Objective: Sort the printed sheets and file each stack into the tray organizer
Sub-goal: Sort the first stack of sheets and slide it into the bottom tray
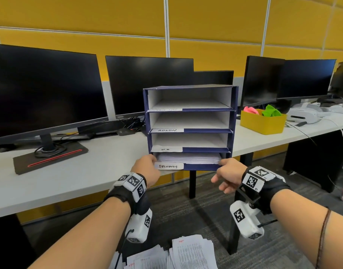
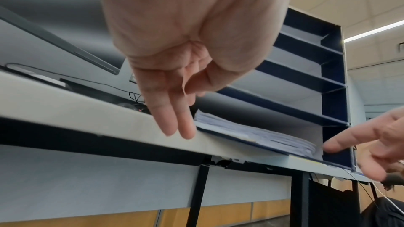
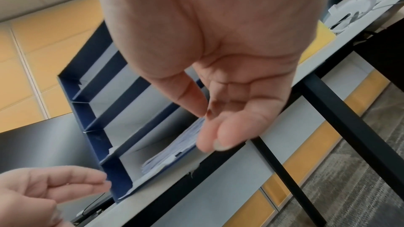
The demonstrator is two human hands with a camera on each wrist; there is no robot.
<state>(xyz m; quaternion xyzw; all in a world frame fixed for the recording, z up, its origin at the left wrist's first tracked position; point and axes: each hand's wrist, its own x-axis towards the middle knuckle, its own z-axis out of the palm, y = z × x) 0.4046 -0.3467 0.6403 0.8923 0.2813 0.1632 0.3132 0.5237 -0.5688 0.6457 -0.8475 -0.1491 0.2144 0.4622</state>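
- Filing a stack of sheets (image 1: 188,158) into the bottom slot of the tray organizer (image 1: 190,129), the slot labelled with what reads as "SECURITY"; three slots above look bare.
- Flanking that slot: left hand (image 1: 147,167) at the stack's left front corner, right hand (image 1: 228,174) at its right front corner, forefinger reaching toward the paper edge.
- Holding nothing: both hands relaxed, fingers loosely extended; in the left wrist view, fingertips (image 2: 177,127) sit just beside the slot's left edge, touching or not cannot be told.
- Lying flat, long axis running back into the slot, front edge slightly ragged and about level with the organizer's mouth, straight ahead of both hands.
- Standing at the near edge of the white surface (image 1: 89,171), the organizer sits equally near both hands.
- Waiting low in the head view, below the hands: more printed sheets (image 1: 192,253) in loose piles, probably next to sort.
- Judging the coming move: a level push from both corners at once, or a reach down to the piles.
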